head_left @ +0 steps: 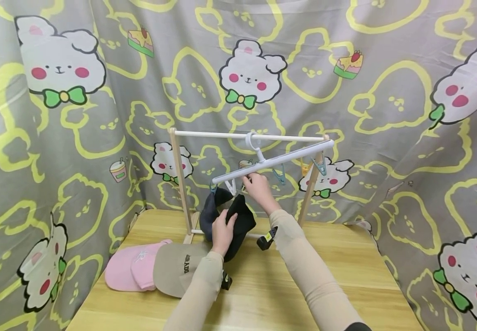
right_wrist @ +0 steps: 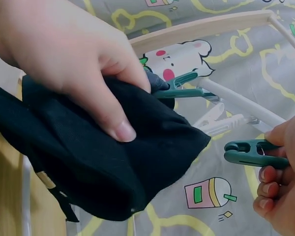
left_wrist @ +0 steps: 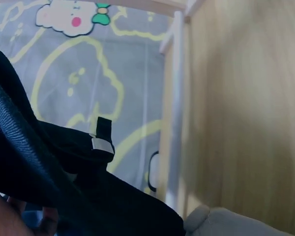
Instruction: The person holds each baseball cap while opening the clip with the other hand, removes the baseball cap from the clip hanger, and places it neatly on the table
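Observation:
My left hand (head_left: 223, 232) grips a black cap (head_left: 241, 223) below the white clip hanger (head_left: 281, 160), thumb on the fabric. In the right wrist view, the left thumb (right_wrist: 119, 129) lies across the cap's dark cloth, whose corner points toward a green clothespin (right_wrist: 246, 159). My right hand (head_left: 260, 189) pinches that clothespin, just under the hanger bar. A navy cap (head_left: 207, 215) hangs from the hanger's low left end by another green clip (right_wrist: 179, 92). The black cap's strap with a metal buckle (left_wrist: 103, 145) shows in the left wrist view.
The hanger hooks over the white rail (head_left: 209, 134) of a wooden rack (head_left: 181, 184) and tilts, right end higher. Blue clips (head_left: 279, 176) and a yellow clip (head_left: 304, 168) dangle to the right. A pink cap (head_left: 128, 269) and a beige cap (head_left: 174, 271) lie on the table (head_left: 304, 285).

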Demonstrator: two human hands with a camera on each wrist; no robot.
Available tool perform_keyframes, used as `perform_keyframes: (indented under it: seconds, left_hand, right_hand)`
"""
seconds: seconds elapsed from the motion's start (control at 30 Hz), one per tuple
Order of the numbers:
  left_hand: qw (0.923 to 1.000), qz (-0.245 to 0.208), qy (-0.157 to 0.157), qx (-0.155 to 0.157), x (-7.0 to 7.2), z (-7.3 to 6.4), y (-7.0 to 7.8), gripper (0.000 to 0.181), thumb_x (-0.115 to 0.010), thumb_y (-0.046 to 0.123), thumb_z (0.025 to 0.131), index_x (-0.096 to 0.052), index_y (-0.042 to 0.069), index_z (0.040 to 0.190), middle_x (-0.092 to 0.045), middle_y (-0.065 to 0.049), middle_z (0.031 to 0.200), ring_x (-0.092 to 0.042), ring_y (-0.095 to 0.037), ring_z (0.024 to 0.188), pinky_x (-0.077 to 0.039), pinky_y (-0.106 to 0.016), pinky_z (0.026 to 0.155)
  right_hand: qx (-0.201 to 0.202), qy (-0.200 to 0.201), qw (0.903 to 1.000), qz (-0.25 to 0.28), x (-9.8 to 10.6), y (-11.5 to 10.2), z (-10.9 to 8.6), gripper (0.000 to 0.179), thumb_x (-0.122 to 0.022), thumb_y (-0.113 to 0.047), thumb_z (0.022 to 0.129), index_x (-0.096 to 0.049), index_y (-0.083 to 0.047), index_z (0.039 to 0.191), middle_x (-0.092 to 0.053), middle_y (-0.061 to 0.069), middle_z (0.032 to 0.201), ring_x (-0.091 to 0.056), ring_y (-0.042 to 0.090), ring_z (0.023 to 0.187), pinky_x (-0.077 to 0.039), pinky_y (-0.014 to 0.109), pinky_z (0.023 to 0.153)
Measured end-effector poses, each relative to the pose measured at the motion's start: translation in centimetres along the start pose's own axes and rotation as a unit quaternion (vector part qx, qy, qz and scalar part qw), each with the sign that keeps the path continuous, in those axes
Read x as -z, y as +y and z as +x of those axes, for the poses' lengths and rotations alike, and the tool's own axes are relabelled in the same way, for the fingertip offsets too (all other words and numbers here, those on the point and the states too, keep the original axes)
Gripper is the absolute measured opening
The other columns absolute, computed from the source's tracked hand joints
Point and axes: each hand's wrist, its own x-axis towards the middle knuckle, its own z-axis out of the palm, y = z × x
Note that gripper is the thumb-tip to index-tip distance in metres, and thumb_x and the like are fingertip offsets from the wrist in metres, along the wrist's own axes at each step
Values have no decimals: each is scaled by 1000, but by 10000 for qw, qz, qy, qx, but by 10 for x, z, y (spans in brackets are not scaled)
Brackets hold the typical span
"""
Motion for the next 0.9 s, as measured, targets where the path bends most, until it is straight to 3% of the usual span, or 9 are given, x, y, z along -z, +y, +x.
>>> perform_keyframes:
  seconds: [0.4, 0.9]
  left_hand:
    - [9998, -159, -51, 91, 1, -5, 2, 20, -67, 28, 93, -69, 12, 105, -74, -10, 100, -68, -34, 91, -51, -47, 84]
    - [9997, -222, -3, -85, 6, -8, 9, 17, -68, 24, 92, -69, 12, 103, -74, -10, 98, -67, -32, 89, -51, -46, 83]
  right_hand:
    - [-8, -52, 10000, 85, 0, 0, -1, 34, -50, -31, 100, -63, -10, 78, -67, 8, 76, -55, 21, 63, -44, 32, 60]
    - [-2, -86, 10000, -31, -1, 5, 0, 32, -50, -32, 101, -67, -9, 84, -66, 8, 77, -54, 21, 62, -42, 31, 60]
